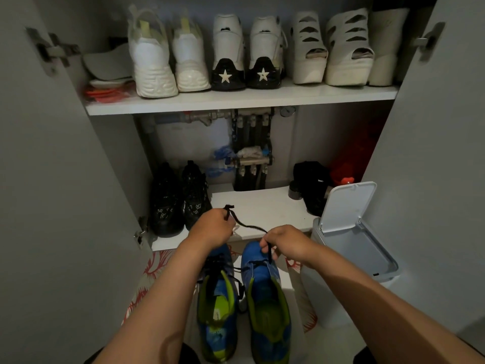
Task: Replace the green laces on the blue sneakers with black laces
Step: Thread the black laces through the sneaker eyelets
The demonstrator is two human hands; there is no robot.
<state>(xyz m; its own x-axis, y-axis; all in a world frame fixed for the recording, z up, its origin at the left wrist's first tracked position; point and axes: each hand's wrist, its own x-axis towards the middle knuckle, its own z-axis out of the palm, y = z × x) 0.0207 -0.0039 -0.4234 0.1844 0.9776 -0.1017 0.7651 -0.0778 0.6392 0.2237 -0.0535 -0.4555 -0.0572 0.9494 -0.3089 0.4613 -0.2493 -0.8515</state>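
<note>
Two blue sneakers with lime-green linings stand side by side on the floor, toes toward the cupboard. The left sneaker (219,306) carries black lacing over its tongue. The right sneaker (265,292) has a black lace (249,227) through its eyelets near the toe. My left hand (214,227) pinches one end of that lace, raised above the shoes. My right hand (283,244) pinches the other part just over the right sneaker's toe. The lace sags between the two hands.
An open white cupboard holds black sneakers (178,198) on the bottom shelf (262,206) and several white shoes on the upper shelf (236,99). A white bin with its lid up (349,232) stands right of the sneakers. A red-patterned mat (154,266) lies underneath.
</note>
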